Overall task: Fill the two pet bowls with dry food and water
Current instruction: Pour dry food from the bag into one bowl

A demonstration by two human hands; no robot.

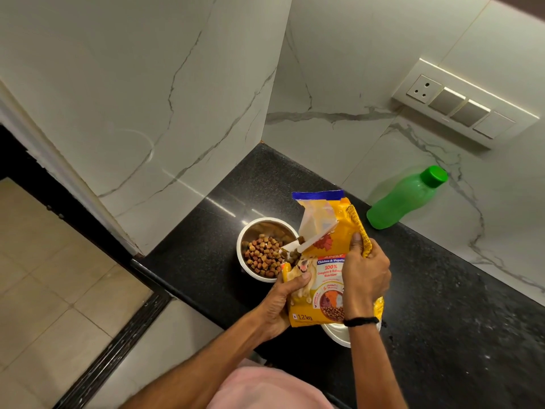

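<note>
At the bag's two sides, both hands are clamped on. Left hand (275,305) wraps the lower left edge of the yellow dog-food bag (323,262), thumb pressed across the printed front. Right hand (365,270) grips the right edge higher up, fingers curled behind, thumb on the front; a black band (361,321) circles that wrist. Bag is held above the black granite counter (442,305), tilted left, torn corner low over the steel bowl (267,249). Kibble (264,256) sits at the opening and lies piled in the bowl, covering much of its bottom. Second bowl (339,335), white rim only, shows under the bag's base and the right wrist; contents hidden. Green bottle (405,197), cap on, stands further back on the counter near the marble wall, well apart from the bag. Switch panel (464,110) on the wall above it. Pink garment (265,388) at bottom edge.
</note>
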